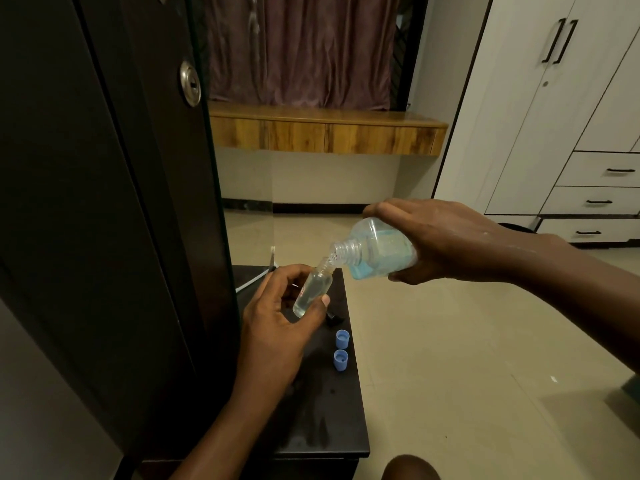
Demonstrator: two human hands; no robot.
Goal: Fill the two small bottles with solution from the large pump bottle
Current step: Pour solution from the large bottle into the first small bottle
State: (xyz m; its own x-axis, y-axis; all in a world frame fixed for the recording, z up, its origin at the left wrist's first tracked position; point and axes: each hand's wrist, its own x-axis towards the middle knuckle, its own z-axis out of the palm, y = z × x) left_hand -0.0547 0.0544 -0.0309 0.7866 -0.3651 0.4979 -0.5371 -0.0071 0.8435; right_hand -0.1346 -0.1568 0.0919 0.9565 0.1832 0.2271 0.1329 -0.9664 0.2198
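Observation:
My right hand (446,240) grips the large clear bottle (374,249), which carries a blue label and has its pump off. The bottle is tipped to the left, and its threaded mouth touches the neck of a small clear bottle (313,287). My left hand (277,327) holds this small bottle tilted, with thumb and fingers curled round its lower part; clear liquid sits in it. Two blue caps (342,340) (340,359) lie on the dark table top (325,420) below. A second small bottle is not visible.
A tall dark cabinet (104,202) with a mirror stands on the left, against the table. A black part (334,318) lies on the table beside my left hand. White wardrobe drawers (595,199) are at the far right. Tiled floor (450,358) spreads to the right.

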